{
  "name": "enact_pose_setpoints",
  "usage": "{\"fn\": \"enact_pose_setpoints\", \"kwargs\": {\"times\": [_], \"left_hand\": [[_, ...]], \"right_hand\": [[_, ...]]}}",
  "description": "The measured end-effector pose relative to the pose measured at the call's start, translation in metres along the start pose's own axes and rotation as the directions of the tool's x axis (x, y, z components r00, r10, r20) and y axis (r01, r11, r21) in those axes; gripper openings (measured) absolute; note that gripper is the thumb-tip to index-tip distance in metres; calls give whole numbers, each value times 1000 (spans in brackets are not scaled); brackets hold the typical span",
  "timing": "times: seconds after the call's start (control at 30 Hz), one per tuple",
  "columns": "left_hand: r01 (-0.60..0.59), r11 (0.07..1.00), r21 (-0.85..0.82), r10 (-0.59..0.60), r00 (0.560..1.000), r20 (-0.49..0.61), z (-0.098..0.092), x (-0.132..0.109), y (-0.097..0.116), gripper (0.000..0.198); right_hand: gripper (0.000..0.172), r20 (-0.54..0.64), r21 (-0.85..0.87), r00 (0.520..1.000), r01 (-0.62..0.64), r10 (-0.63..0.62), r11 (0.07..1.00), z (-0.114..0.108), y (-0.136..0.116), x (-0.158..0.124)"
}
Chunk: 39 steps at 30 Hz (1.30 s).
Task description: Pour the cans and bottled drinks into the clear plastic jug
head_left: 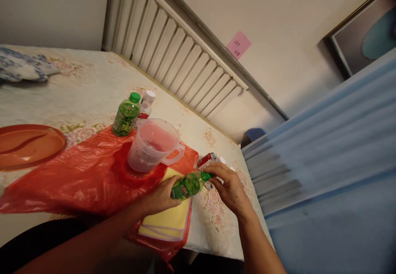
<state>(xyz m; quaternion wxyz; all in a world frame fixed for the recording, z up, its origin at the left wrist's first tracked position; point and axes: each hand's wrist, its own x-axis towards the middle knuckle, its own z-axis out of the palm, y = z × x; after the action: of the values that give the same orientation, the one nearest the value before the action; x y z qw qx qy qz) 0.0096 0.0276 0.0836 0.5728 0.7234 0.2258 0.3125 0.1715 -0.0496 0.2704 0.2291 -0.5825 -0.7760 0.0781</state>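
My left hand (161, 197) is wrapped round the body of a small green bottle (187, 185), which lies tilted with its neck to the right. The fingers of my right hand (227, 185) close on the bottle's green cap (206, 176). Beneath the bottle lies a yellow pad (170, 220) on a red plastic bag (77, 179). A red and white can (206, 159) lies just behind my right hand.
A clear plastic jug (153, 144) stands on the bag. Behind it stand another green bottle (126, 115) and a white-capped bottle (146, 103). An orange plate (29, 144) is at the left, a radiator (176, 47) behind the table, a blue curtain (324, 162) at the right.
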Motion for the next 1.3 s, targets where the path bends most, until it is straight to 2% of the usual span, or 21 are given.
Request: {"fn": "enact_pose_setpoints", "kwargs": {"times": [0.3,0.57,0.77,1.07,1.3], "left_hand": [[5,1000,4,-5,1000,-6,1,0,-2,61],[0,1000,-5,0,1000,-5,1,1,-3,60],[-4,1000,4,4,1000,-20,0,0,-1,59],[-20,1000,-17,20,1000,-8,2,0,-6,60],[-21,1000,1,21,1000,-2,-1,-2,5,55]], "right_hand": [[24,17,-39,999,-31,32,999,2,1,2],[19,-19,22,995,-94,95,995,5,13,0],[20,12,19,993,-116,115,993,3,13,1],[23,75,-73,993,-89,94,993,-2,4,4],[19,128,-203,987,-70,97,977,-6,0,7]]}}
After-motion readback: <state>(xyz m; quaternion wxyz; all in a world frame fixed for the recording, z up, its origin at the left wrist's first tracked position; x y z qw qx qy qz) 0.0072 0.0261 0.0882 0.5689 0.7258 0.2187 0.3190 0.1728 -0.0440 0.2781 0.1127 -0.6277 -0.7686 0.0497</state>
